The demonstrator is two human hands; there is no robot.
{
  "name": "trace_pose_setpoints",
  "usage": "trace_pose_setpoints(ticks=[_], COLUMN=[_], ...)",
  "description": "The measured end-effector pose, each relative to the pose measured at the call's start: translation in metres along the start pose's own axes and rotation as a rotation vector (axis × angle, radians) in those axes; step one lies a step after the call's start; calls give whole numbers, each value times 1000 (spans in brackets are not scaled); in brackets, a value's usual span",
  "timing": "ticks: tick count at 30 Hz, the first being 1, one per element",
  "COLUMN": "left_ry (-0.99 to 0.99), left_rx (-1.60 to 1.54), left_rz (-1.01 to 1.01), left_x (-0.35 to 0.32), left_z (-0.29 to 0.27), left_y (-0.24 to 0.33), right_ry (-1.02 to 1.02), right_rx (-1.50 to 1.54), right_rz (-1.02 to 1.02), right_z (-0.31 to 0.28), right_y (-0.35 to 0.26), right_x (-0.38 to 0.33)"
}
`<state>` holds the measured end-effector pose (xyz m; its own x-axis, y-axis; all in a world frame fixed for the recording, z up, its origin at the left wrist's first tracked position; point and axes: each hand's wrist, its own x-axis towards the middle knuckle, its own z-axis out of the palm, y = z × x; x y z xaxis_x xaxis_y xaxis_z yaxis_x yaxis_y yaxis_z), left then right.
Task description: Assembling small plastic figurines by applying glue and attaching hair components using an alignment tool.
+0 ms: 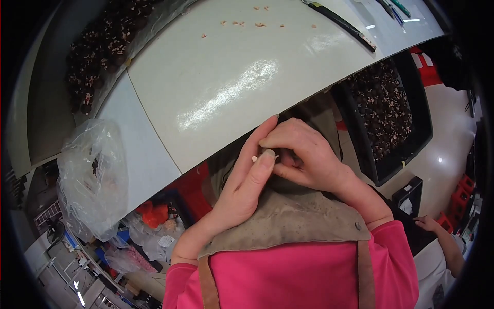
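My left hand [248, 180] and my right hand [311, 154] meet in front of the apron, at the table's near edge. The left thumb presses inward, while its forefinger stretches along the far side. Curled fingers and thumb of the right hand close in from the right. Between them is something small, mostly hidden by the fingers, and I cannot make out what it is. Tiny pale pink bits [254, 159] show beside the left thumb tip. Beyond both hands lies the glossy white table [206, 67].
Pink scraps [260, 24] and a black-handled tool [343, 24] lie at the table's far side. Dark pieces with pale bits fill a black crate [423, 121] at right and form a heap [105, 49] at far left. A plastic bag [95, 175] hangs left; another person's hand [426, 223] shows lower right.
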<state>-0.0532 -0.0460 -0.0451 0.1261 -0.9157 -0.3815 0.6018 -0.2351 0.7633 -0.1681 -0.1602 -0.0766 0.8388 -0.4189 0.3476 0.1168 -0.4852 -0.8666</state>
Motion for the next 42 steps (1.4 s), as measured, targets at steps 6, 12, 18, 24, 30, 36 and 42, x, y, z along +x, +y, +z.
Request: trace_pose_setpoints(ticks=[6, 12, 18, 24, 30, 36, 42], left_ry=[-77, -6, 20, 33, 74, 85, 59], left_rx=[153, 188, 303, 343, 415, 544, 518], left_rz=[113, 65, 75, 50, 95, 90, 57], left_x=[-3, -3, -4, -3, 0, 3, 0], left_z=[-6, -5, -10, -10, -9, -12, -11], left_y=[-10, -13, -15, -16, -20, -20, -20], right_ry=[45, 57, 78, 103, 71, 56, 55], right_rx=[124, 102, 87, 77, 19, -19, -6], right_rz=[159, 75, 50, 84, 71, 70, 107], right_z=[0, 2, 7, 9, 7, 5, 1], right_y=[1, 9, 10, 8, 7, 3, 6], right_x=[-18, -22, -22, -24, -29, -31, -33])
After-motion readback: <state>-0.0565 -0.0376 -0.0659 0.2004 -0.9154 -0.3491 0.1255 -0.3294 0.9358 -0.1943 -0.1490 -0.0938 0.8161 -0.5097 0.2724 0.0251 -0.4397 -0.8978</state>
